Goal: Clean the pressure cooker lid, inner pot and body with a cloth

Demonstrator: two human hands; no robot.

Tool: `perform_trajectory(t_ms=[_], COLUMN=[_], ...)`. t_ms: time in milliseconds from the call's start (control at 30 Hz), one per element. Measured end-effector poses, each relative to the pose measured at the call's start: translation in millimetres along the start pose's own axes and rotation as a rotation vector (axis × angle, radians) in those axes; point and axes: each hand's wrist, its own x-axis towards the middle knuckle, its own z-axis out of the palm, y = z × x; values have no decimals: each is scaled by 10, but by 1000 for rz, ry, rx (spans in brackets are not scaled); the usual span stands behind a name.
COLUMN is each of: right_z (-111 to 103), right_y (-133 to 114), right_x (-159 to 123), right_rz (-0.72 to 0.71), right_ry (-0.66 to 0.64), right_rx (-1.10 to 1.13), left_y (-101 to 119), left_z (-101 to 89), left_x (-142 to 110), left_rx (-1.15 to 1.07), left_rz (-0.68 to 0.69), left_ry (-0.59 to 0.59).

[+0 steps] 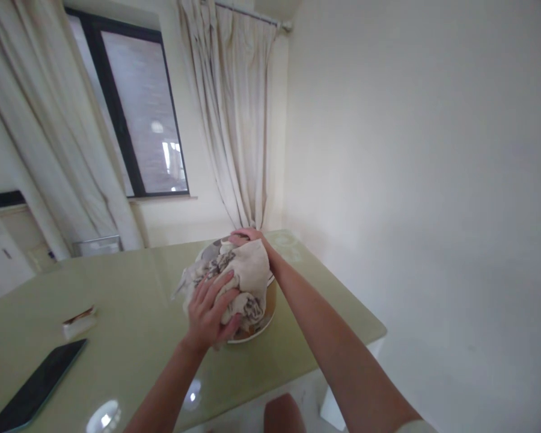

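Observation:
A bunched-up off-white cloth (pixel 251 269) with grey patterned parts lies on a round plate (pixel 270 304) with a pale rim and brownish surface, on the table. My left hand (pixel 210 310) grips the cloth's near left side, its fingers curved over the folds and the thumb toward the plate's near edge. At the far side my right hand (pixel 249 236) reaches over the bundle, with its fingers bent round the top edge of the cloth. The right fingertips are partly hidden by the folds. Most of the plate is covered by the cloth.
The pale green glossy table (pixel 139 288) has its right corner near a white wall (pixel 410 180). On the left lie a dark flat tablet-like device (pixel 38 385) and a small white packet (pixel 79 323). Behind the table hang curtains (pixel 234 108) beside a window (pixel 139 108).

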Motion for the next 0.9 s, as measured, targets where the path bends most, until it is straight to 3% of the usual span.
perform_trajectory(t_ms=[167,467,633,733,833,900], right_z=[-10,-24,9,38,52,49], right_y=[87,213,207,124,57,54], right_x=[21,12,84,76,40,35], right_rz=[-114,-183,-136,-12,29,21], right_ry=[-47,-47,-49,-24,44,34], right_rx=[-62,-134,-3,33,7,3], left_y=[248,296,676,796,630,407], left_z=[-107,-215,-109,-45,-104,-197], left_x=[235,792,597,384,286,324], left_rx=[84,105,280,299,257,232], left_rz=[-164,-431,-290,-37,258,277], left_ry=[43,-42,-48,-102,-219,-262])
